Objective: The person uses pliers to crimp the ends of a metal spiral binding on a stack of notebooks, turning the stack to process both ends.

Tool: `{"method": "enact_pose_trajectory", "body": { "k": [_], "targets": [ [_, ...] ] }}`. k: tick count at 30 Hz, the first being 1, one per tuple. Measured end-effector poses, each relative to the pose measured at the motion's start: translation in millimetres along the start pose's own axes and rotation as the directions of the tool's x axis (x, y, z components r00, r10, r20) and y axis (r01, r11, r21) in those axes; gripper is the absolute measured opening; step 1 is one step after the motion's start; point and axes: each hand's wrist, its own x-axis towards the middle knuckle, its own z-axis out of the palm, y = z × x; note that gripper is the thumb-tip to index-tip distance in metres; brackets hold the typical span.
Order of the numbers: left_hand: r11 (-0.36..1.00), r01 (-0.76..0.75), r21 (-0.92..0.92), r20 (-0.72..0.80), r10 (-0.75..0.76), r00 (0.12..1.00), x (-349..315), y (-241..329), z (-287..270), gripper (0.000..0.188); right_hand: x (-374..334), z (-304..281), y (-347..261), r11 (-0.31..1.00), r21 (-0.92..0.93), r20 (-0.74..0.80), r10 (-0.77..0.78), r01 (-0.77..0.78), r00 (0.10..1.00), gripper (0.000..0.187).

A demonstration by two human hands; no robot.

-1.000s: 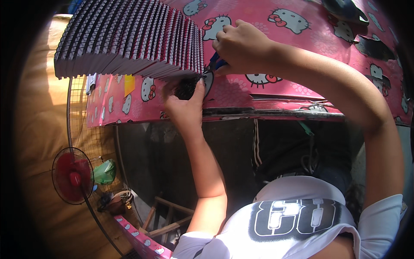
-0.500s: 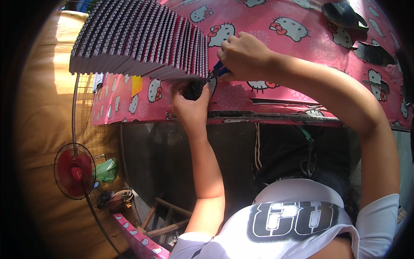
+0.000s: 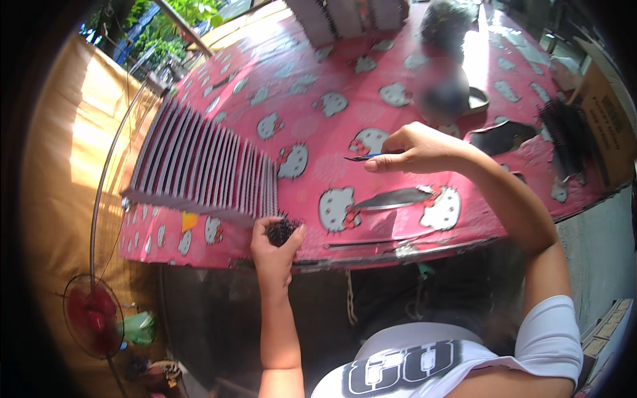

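A long row of spiral-bound notebooks (image 3: 199, 166) stands packed together on the left side of the table. At the row's near right end, my left hand (image 3: 273, 249) is closed round a dark bunch of black binding coil (image 3: 284, 232), its fingers and thumb curled about it. Farther right, above the tabletop, my right hand (image 3: 418, 151) grips a small pair of blue-handled pliers (image 3: 371, 157) whose thin dark tip points left. Most of the handles are hidden in the fist. The pliers are apart from the notebooks.
Pink patterned, torn sheeting covers the table (image 3: 332, 172). More notebooks (image 3: 348, 20) stand at the far edge. To the right are black coils (image 3: 564, 136) beside a cardboard box (image 3: 604, 119). A red fan (image 3: 96, 318) stands lower left, near a tan curtain (image 3: 50, 199).
My right hand with the pliers has moved away from the coil at the notebooks, out to the right. My left hand keeps its hold by the row's end. The view has tilted up.
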Motion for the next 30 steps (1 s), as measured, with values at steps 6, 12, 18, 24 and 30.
{"method": "enact_pose_trajectory", "body": {
  "k": [6,12,18,24,30],
  "targets": [
    [0.983,0.101,-0.155,0.411,-0.028,0.911,42.7,83.5,113.6,0.039,-35.5,-86.2,144.2,0.541,0.840,-0.118,0.121,0.034,0.986,0.069],
    [0.979,0.072,-0.190,0.660,0.074,0.748,155.6,173.2,307.4,0.042,-41.5,-98.0,261.7,0.110,0.957,-0.275,0.051,0.268,0.960,0.076],
    [0.866,-0.436,-0.247,0.338,0.498,0.798,248.2,235.1,507.3,0.044,-45.8,-88.1,276.2,0.121,0.974,-0.211,0.172,0.192,0.962,0.071],
    [0.387,-0.765,0.515,0.587,0.491,0.643,342.3,271.9,580.0,0.074,-50.8,-95.3,257.6,0.147,0.973,-0.204,0.183,0.178,0.962,0.067],
    [0.119,-0.848,0.516,0.843,0.104,0.528,333.3,326.1,547.4,0.069,-40.3,-94.0,268.1,0.121,0.973,-0.211,0.130,0.196,0.969,0.071]
  ]
}}
